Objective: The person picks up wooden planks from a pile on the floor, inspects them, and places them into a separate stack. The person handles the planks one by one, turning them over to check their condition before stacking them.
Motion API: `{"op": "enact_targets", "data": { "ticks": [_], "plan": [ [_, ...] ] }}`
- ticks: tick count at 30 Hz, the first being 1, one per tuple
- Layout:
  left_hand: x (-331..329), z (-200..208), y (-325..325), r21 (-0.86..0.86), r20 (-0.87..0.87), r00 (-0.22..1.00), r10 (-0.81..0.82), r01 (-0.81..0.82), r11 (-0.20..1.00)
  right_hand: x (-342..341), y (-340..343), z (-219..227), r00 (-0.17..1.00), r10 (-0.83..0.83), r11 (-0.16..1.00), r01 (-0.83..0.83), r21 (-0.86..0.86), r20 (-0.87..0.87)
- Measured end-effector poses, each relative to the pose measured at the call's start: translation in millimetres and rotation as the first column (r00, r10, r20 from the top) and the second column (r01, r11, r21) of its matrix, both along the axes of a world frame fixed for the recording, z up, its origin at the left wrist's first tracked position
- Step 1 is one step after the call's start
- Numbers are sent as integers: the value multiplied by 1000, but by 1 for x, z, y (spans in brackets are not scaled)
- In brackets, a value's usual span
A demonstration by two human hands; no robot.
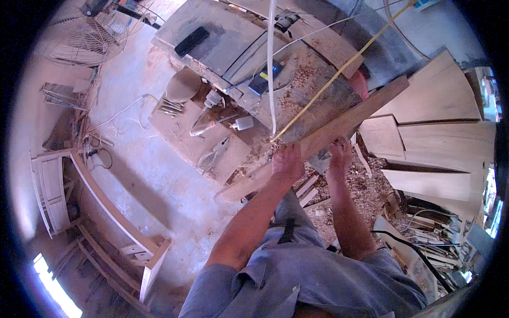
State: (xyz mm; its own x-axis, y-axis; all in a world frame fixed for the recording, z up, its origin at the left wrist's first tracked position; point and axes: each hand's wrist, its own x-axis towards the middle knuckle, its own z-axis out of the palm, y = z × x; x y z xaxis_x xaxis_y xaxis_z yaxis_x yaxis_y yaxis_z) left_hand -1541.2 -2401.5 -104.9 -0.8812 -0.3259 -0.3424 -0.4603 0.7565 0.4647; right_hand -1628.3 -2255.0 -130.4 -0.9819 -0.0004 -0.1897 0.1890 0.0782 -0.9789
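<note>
Caution: the yellow cord point(344, 68) and the white hose point(272, 63) hang near the wooden plank point(356, 120); swinging it could snag either. The plank slants along the near edge of the bench point(327, 100); contact is unclear. Your left hand point(288, 160) is knuckles-up, fingers clamped on the plank; your right hand point(340, 157) curls at its near edge, but whether its fingers grip cannot be told.

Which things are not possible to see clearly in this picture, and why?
In the head view:
Board: underside, hidden by the board itself.
Left hand: palm, hidden by its back.
Wood scraps, lower right: too small and jumbled to count.
Bright opening, lower left: view beyond lost in glare.
</note>
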Motion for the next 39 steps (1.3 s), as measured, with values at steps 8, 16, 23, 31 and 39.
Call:
{"op": "enact_targets", "data": {
  "ticks": [8,16,23,31,39],
  "plan": [
    [103,27,-47,-21,-39,999,-14,13,1000,-7,-4,21,994,14,999,-19,38,105],
    [293,43,-69,-220,-132,891,434,-453,864,-6,-3,-17,997,29,995,-22,-97,67],
    [411,25,3,-72,-72,584,808,-811,580,53,-21,-13,925,353,715,-173,677,-137],
    [504,-22,99,261,335,326,884,-934,245,128,-113,-7,669,743,664,-743,-85,-35],
    [652,-115,196,205,256,-230,939,-936,-285,387,-234,126,197,980,197,-980,-8,17]
  ]
}}
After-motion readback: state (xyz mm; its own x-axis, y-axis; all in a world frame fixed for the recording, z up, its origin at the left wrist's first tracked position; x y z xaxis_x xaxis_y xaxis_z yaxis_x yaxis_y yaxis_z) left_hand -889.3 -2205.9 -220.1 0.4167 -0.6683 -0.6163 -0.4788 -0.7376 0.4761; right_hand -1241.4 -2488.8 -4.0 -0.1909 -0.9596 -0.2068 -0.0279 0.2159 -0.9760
